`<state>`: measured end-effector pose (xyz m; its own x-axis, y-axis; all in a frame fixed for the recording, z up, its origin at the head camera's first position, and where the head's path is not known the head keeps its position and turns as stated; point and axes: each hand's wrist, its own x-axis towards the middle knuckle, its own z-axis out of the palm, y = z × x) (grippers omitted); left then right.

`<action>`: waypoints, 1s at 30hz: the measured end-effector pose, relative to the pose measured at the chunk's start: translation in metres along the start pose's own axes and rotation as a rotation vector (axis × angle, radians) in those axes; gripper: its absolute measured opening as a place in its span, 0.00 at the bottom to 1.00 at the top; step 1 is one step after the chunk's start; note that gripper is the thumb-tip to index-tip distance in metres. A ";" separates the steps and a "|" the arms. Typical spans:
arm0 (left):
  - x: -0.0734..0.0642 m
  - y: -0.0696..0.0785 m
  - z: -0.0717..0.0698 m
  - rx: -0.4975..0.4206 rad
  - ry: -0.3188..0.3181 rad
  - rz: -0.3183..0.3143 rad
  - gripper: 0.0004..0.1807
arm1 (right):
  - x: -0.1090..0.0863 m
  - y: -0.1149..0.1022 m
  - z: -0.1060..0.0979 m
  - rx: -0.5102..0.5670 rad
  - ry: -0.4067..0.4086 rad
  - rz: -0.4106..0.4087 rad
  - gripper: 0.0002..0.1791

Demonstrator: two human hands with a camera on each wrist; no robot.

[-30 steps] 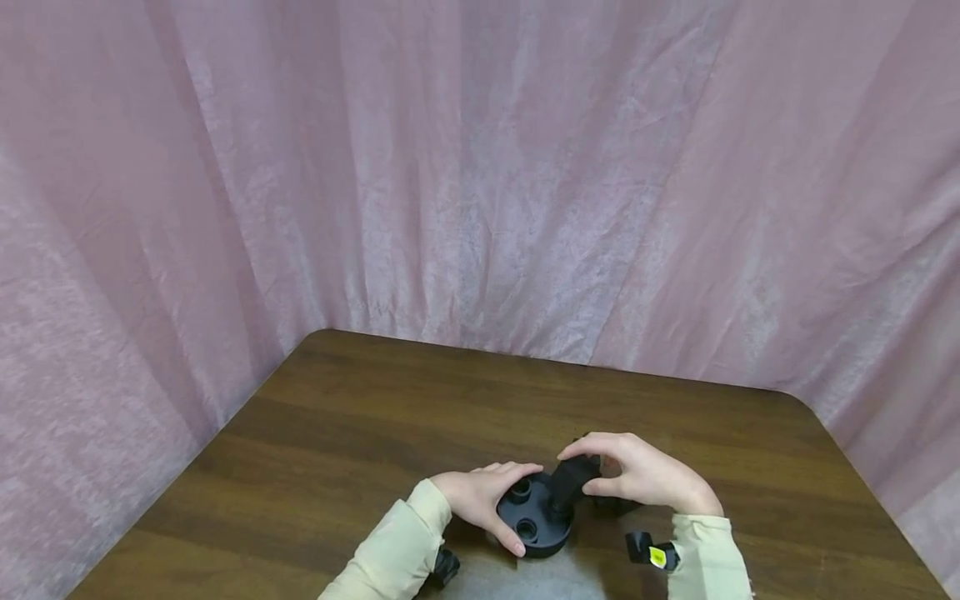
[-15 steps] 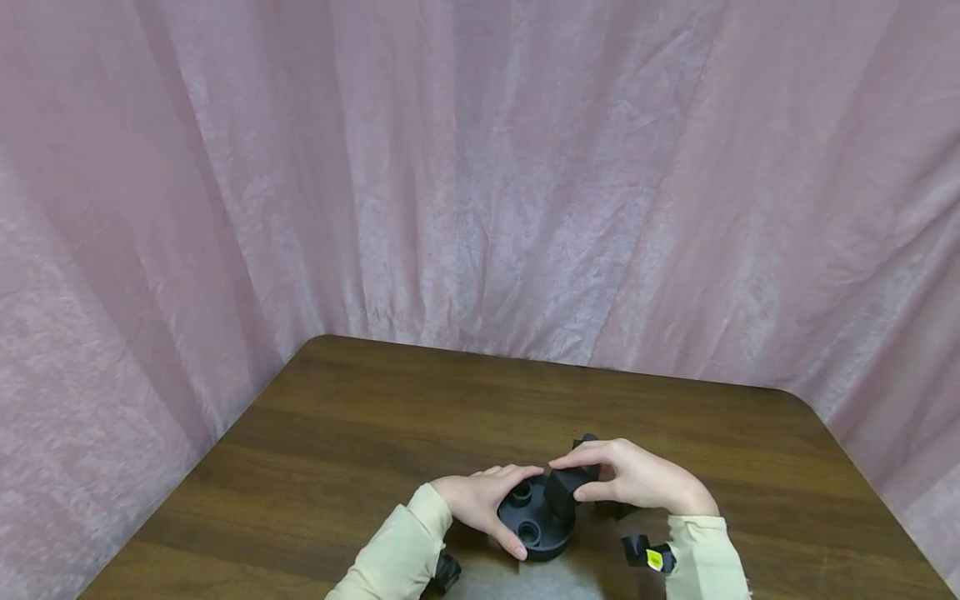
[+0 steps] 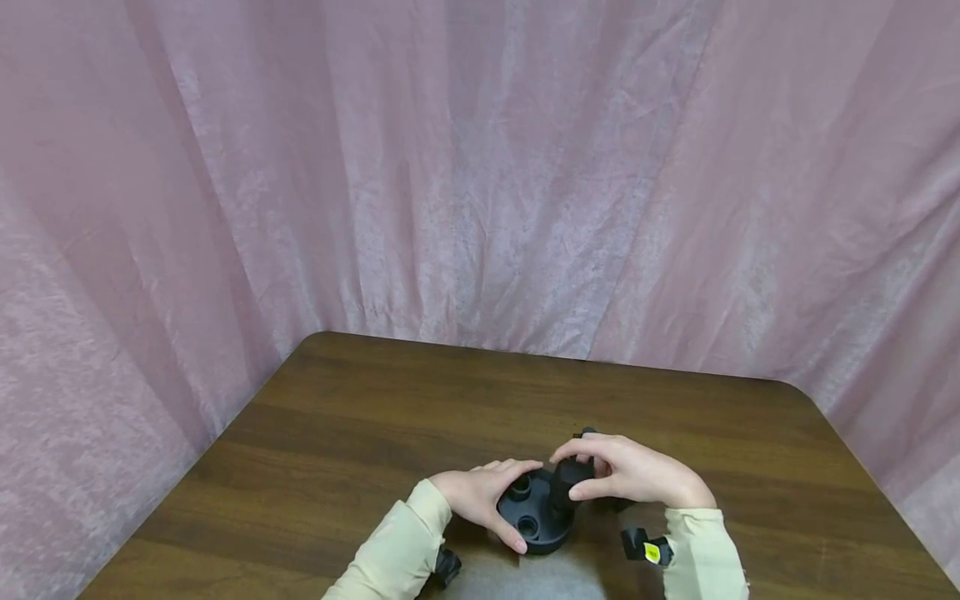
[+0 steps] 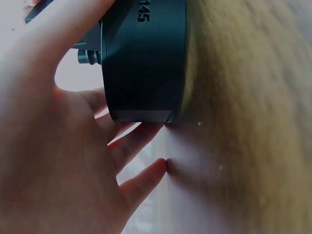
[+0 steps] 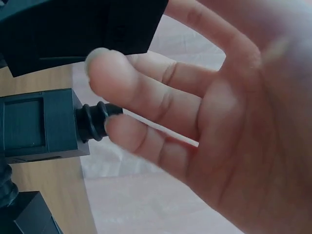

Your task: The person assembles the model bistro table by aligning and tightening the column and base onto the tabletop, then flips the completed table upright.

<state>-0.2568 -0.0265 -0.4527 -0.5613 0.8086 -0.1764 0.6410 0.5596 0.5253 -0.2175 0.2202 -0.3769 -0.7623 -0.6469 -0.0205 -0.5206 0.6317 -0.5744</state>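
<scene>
A round black base [image 3: 536, 537] with ring-shaped sockets on top lies on the wooden table. My left hand [image 3: 483, 500] grips its rim between thumb and fingers; the left wrist view shows the base's side wall [image 4: 144, 68], marked with raised digits ending in 145. At the base's right side stands a black angular block [image 3: 567, 482], which my right hand [image 3: 641, 472] pinches between thumb and fingers. In the right wrist view the block [image 5: 92, 36] fills the top, its lower end out of frame, and the other fingers spread below it.
Behind the right hand are more black parts, mostly hidden. In the right wrist view, a square body [image 5: 44, 126] has a threaded end near the fingertips, with another block [image 5: 29, 214] below. A pink curtain [image 3: 480, 183] hangs behind the table [image 3: 420, 392].
The black block has turned on the base, showing different faces. My right hand has shifted slightly left with it, while the left hand keeps its grip on the base.
</scene>
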 end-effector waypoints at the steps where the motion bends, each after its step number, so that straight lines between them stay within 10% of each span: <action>1: 0.000 0.000 0.000 -0.001 0.001 0.001 0.53 | 0.000 0.000 0.000 0.005 -0.003 -0.003 0.24; 11: 0.000 0.000 -0.001 -0.020 -0.030 -0.015 0.52 | -0.009 0.004 -0.003 0.202 -0.137 0.068 0.31; 30: -0.001 0.001 0.002 -0.006 0.008 -0.008 0.53 | 0.004 0.003 0.005 -0.015 0.002 0.034 0.22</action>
<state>-0.2548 -0.0268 -0.4536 -0.5711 0.8023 -0.1738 0.6334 0.5653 0.5284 -0.2199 0.2176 -0.3833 -0.7803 -0.6243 -0.0379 -0.5002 0.6593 -0.5614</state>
